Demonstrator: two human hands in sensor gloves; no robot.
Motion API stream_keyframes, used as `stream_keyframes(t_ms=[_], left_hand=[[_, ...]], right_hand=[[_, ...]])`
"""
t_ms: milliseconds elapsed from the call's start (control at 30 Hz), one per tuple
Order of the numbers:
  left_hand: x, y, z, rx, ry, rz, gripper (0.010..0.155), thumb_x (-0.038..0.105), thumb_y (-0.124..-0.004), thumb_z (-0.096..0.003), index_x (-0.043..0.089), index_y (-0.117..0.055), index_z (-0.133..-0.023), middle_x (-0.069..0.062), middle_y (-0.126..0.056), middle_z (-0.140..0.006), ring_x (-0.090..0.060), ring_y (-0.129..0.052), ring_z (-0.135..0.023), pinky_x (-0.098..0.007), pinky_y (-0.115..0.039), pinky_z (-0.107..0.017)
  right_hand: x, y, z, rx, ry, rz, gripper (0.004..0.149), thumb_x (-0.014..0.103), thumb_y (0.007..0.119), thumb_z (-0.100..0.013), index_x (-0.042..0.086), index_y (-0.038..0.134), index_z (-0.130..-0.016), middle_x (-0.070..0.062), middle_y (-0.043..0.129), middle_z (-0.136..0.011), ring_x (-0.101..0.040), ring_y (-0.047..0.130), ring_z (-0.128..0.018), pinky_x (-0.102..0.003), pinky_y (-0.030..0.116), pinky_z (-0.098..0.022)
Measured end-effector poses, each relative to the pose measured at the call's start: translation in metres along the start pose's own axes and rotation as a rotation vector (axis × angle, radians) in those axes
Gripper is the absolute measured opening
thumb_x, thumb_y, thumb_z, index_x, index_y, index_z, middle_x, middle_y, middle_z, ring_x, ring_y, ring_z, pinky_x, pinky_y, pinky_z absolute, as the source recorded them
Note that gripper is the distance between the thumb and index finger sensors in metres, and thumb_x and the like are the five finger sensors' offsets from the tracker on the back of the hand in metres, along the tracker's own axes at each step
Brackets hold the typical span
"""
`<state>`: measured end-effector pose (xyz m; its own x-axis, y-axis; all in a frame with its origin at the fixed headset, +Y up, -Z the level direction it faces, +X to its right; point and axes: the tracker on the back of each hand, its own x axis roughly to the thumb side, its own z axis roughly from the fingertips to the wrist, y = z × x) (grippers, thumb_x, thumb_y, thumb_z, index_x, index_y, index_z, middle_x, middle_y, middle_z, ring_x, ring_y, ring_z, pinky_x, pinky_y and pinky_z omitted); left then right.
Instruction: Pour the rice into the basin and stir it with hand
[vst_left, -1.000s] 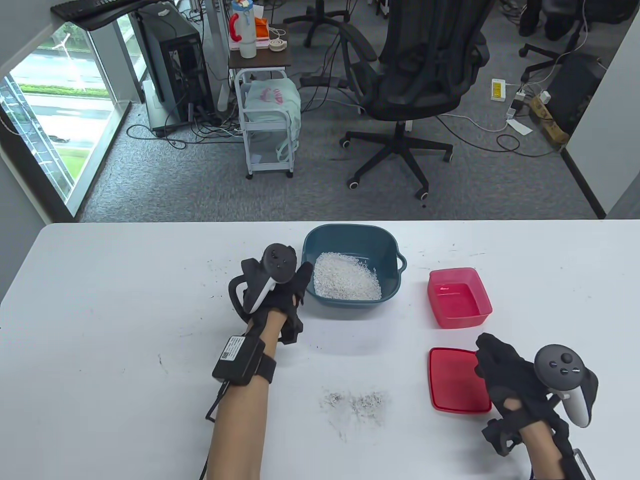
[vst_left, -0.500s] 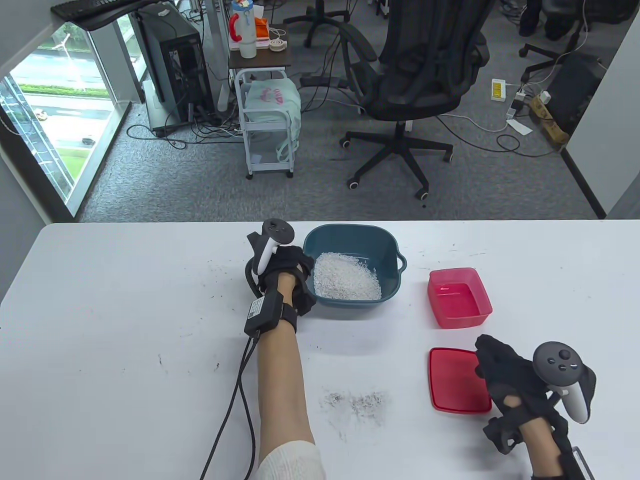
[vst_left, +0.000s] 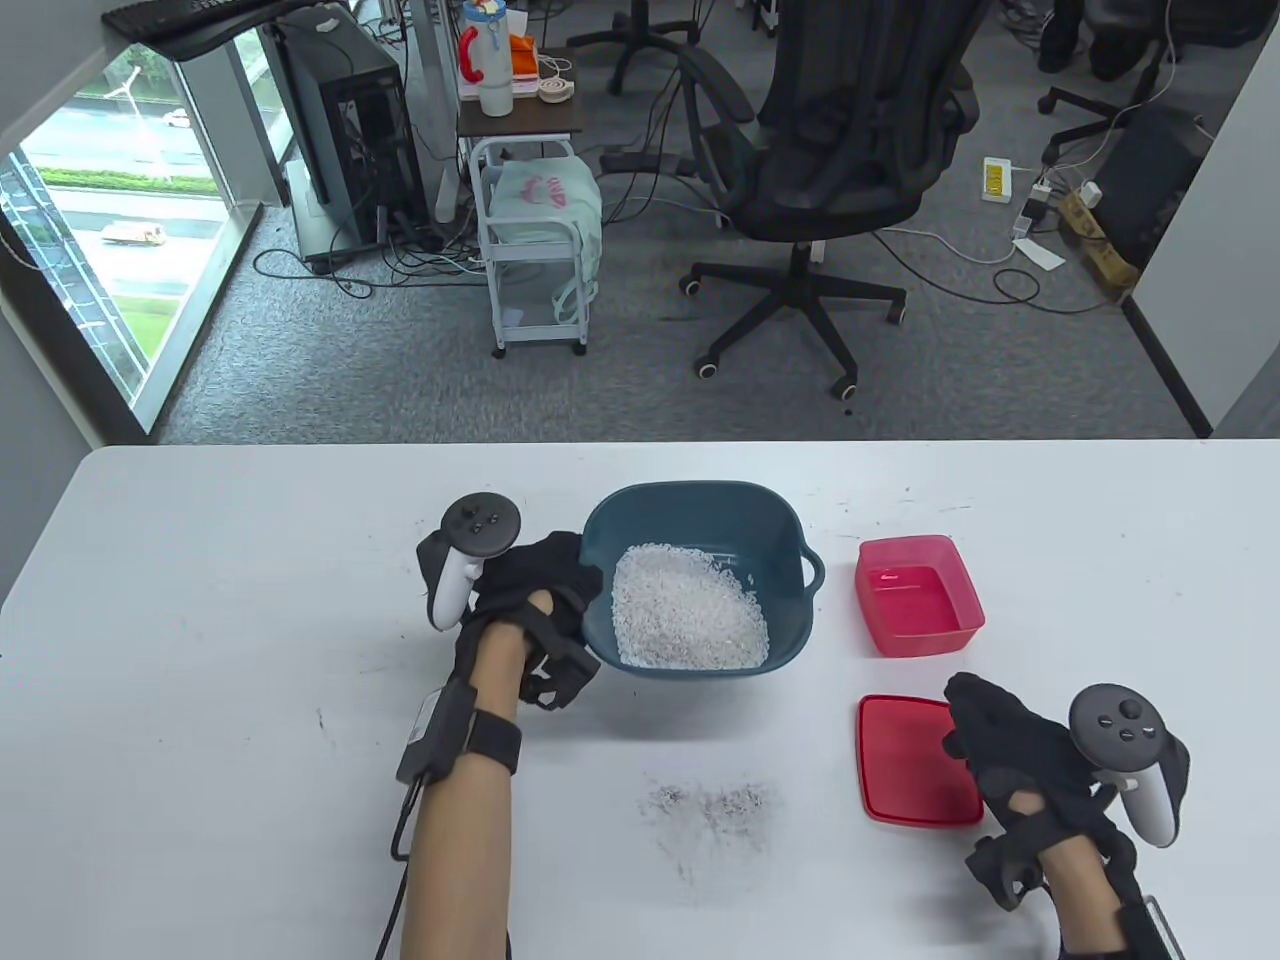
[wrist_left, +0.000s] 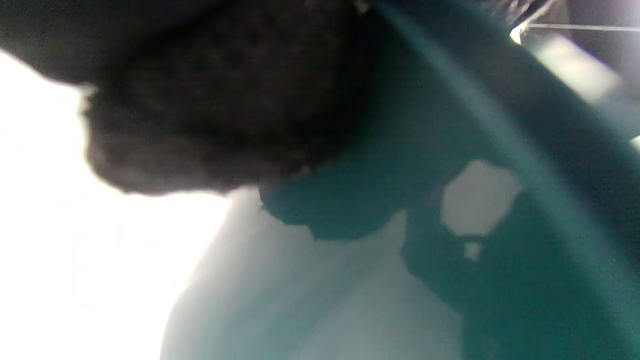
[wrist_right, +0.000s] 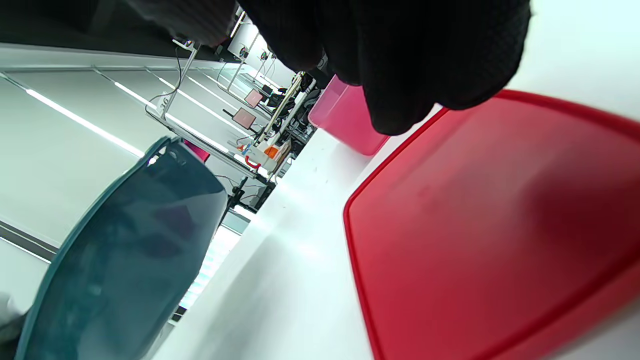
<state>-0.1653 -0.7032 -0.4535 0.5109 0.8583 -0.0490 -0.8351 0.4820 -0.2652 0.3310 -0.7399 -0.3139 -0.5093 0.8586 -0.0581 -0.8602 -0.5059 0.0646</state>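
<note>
Bare table (vst_left: 250, 600) lies left of the basin (vst_left: 700, 510); a pink box (vst_left: 918, 595) stands near its right.

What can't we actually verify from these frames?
- Left hand fingers on the basin rim: table view, hidden by the glove back and tracker; left wrist view too blurred.
- Basin off the table or resting: unclear in all views.
- Right hand fingertips on the red lid: contact not resolvable.
- Pink box contents: looks empty, glare.

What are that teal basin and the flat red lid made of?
The teal basin looks like moulded plastic: smooth, thin walls, rounded corners, a soft sheen. The red lid seems plastic too, glossy, with a raised moulded rim in the right wrist view. Neither can be confirmed by look alone.
</note>
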Motion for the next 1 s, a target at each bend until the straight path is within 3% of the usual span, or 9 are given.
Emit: stream_keyframes(t_ms=[167,300,500,800,1000], left_hand=[[-0.01,-0.022,0.064,-0.013,-0.025,0.008,0.069,0.023,-0.088,-0.0427,-0.006,-0.064,-0.1,-0.036,-0.083,-0.088,-0.019,-0.11,-0.002,-0.024,-0.097,0.007],[-0.029,-0.052,0.094,-0.028,-0.034,0.034,0.069,0.023,-0.087,-0.0427,-0.006,-0.062,-0.101,-0.036,-0.082,-0.088,-0.018,-0.11,-0.001,-0.024,-0.097,0.008],[-0.054,-0.084,0.104,-0.076,-0.025,0.098,0.069,0.022,-0.088,-0.0426,-0.006,-0.062,-0.1,-0.037,-0.082,-0.088,-0.019,-0.11,-0.001,-0.024,-0.097,0.008],[-0.06,-0.088,0.105,-0.058,-0.016,0.026,0.07,0.025,-0.087,-0.0426,-0.004,-0.062,-0.101,-0.035,-0.082,-0.089,-0.016,-0.109,-0.001,-0.023,-0.096,0.008],[-0.062,-0.09,0.108,-0.055,-0.005,0.042,0.071,0.03,-0.085,-0.0445,-0.002,-0.06,-0.103,-0.033,-0.079,-0.092,-0.015,-0.107,-0.004,-0.024,-0.094,0.004]], right_hand=[[0.0,0.002,0.0,0.017,-0.011,-0.006,0.06,0.038,0.075,-0.038,0.003,0.078,-0.086,-0.03,0.079,-0.082,-0.05,0.098,-0.052,-0.061,0.082,-0.036],[-0.001,0.002,-0.001,0.019,-0.011,-0.031,0.06,0.038,0.075,-0.038,0.003,0.078,-0.086,-0.03,0.079,-0.082,-0.05,0.098,-0.052,-0.061,0.082,-0.036],[0.001,0.009,-0.001,0.037,-0.013,-0.012,0.06,0.038,0.075,-0.038,0.002,0.078,-0.086,-0.03,0.079,-0.082,-0.05,0.098,-0.052,-0.062,0.082,-0.036],[0.018,0.026,0.003,0.059,-0.066,0.133,0.06,0.038,0.075,-0.038,0.002,0.078,-0.086,-0.031,0.079,-0.082,-0.051,0.097,-0.052,-0.062,0.081,-0.036],[0.072,0.029,0.025,0.002,-0.332,0.178,0.06,0.037,0.076,-0.038,0.005,0.077,-0.088,-0.028,0.077,-0.087,-0.053,0.093,-0.061,-0.064,0.079,-0.041]])
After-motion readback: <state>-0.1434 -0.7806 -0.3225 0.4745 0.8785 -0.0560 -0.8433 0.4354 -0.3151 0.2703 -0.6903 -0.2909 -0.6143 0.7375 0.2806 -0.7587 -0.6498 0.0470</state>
